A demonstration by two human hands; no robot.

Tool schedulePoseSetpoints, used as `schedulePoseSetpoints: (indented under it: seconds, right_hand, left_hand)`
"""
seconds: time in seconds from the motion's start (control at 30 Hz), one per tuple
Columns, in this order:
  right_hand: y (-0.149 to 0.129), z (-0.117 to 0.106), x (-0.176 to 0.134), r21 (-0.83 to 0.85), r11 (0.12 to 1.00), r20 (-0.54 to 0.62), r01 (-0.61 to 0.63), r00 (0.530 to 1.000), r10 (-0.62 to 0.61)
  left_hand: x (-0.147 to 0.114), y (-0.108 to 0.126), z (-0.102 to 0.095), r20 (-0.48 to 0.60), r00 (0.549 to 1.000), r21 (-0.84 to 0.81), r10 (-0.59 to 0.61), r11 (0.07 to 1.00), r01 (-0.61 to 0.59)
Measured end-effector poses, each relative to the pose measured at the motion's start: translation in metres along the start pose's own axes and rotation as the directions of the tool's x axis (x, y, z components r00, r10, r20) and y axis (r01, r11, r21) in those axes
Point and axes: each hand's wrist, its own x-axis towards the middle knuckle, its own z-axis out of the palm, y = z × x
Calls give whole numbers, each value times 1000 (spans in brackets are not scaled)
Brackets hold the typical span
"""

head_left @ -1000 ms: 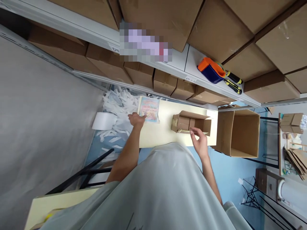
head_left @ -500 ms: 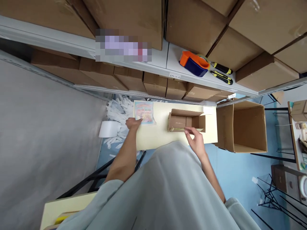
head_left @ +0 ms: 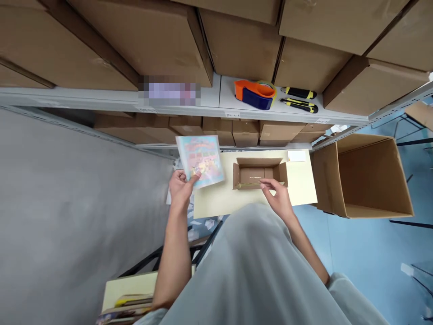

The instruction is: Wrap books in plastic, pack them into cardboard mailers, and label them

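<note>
My left hand point(head_left: 182, 184) grips the lower left edge of a flat, colourful packet point(head_left: 201, 161) in a clear plastic sleeve, thumb on its front. The packet is raised above the left end of the cream table point(head_left: 216, 203). A small open cardboard box point(head_left: 252, 173) sits on the table. At its front wall, my right hand point(head_left: 275, 194) has its thumb and fingers closed on the top edge, towards the right. Cardboard lines the box's bare inside.
A white card point(head_left: 296, 156) lies at the table's back right. A large open carton point(head_left: 368, 176) stands to the right. Above, a shelf point(head_left: 209, 97) holds cartons, an orange and blue tape dispenser point(head_left: 255, 94) and utility knives point(head_left: 299, 99). A grey wall point(head_left: 84, 216) is at left.
My left hand has lifted the packet off the table and tilted it up. My right hand has stayed at the box's front edge. The view has shifted slightly.
</note>
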Motion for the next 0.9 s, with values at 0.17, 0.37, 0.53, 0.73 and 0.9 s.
schedulePoseSetpoints:
  seconds: [0.17, 0.37, 0.53, 0.73, 0.9]
  right_hand:
    - [-20, 5, 7, 175, 985, 54, 14, 998, -23]
    - [-26, 5, 23, 432, 898, 147, -82, 989, 20]
    - [-17, -15, 20, 524, 842, 42, -129, 991, 126]
    - [-9, -43, 6, 501, 845, 74, -184, 983, 170]
    - [-3, -53, 1, 479, 846, 122, -235, 972, 201]
  left_hand:
    - [-77, 75, -15, 160, 987, -317, -16, 946, 66]
    - [-127, 98, 28, 398, 910, -334, -121, 904, 266]
    - [-149, 98, 58, 506, 840, -280, -197, 883, 376]
    - [-150, 100, 68, 596, 779, -267, -194, 867, 420]
    - [-147, 105, 81, 607, 758, -259, -241, 841, 475]
